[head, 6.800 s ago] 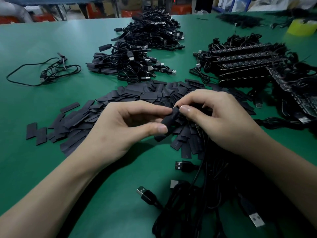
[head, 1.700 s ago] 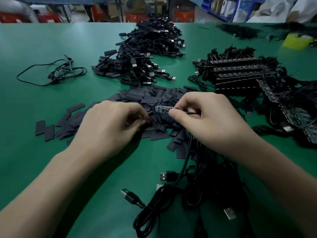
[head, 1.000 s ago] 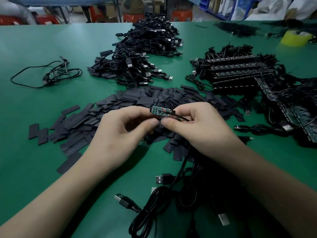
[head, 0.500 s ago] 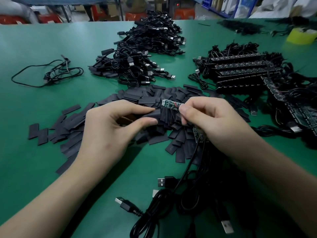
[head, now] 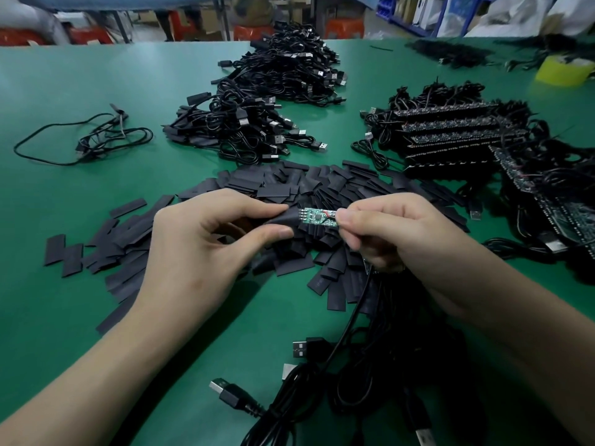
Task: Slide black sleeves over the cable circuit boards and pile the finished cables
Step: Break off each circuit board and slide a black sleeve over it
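My left hand point(head: 206, 249) pinches a black sleeve point(head: 283, 217) between thumb and forefinger, its mouth at the left end of a small green circuit board point(head: 317, 217). My right hand point(head: 396, 233) pinches the board's right end, where red wires join it. The board's black cable point(head: 351, 317) hangs from my right hand down to the tangle near me. Both hands hover above a spread of loose flat black sleeves point(head: 289, 188).
Two heaps of black USB cables point(head: 244, 127) lie at the back centre. Rows of unsleeved boards with cables point(head: 450, 133) fill the right side. A loose cable point(head: 93, 140) lies at the left, yellow tape point(head: 563, 70) at the far right, a cable tangle point(head: 370, 381) near me.
The hands have lifted slightly and come together. The sleeve in my left hand now meets the left end of the board, which earlier was held apart from it.
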### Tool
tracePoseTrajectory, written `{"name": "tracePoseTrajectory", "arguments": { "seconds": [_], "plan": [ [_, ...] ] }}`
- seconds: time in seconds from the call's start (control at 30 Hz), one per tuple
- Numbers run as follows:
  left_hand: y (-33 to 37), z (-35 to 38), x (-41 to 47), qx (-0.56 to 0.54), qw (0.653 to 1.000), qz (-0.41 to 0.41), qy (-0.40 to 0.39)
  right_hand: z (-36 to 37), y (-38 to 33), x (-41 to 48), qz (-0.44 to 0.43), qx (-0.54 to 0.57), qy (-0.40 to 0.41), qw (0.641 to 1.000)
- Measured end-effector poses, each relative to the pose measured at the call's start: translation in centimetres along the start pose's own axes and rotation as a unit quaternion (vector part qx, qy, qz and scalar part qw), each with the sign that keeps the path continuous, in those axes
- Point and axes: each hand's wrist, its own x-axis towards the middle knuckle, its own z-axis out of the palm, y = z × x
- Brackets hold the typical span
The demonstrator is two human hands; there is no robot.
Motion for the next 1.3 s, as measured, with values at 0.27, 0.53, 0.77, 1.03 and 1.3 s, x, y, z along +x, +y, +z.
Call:
{"name": "tracePoseTrajectory", "arguments": {
  "seconds": [0.27, 0.53, 0.77, 1.03, 1.3],
  "plan": [
    [-0.25, -0.09, 0.08, 0.002, 1.000, 0.013, -0.007, 0.04, 0.14, 0.19, 0.023, 0.020, -0.032, 0.999],
    [-0.17, -0.51, 0.21, 0.078, 0.992, 0.096, -0.027, -0.15, -0.05, 0.09, 0.048, 0.029, -0.038, 0.998],
    [0.09, -0.59, 0.11, 0.085, 0.987, 0.119, -0.061, -0.75, -0.16, 0.04, 0.064, 0.102, -0.066, 0.991],
    [0.49, -0.33, -0.04, 0.029, 0.992, 0.067, -0.101, -0.13, 0.39, 0.11, 0.012, -0.030, -0.076, 0.997],
    [0.63, 0.04, -0.40, 0.053, 0.986, 0.135, -0.085, 0.05, 0.21, -0.02, -0.011, -0.054, -0.088, 0.995]
  ]
}}
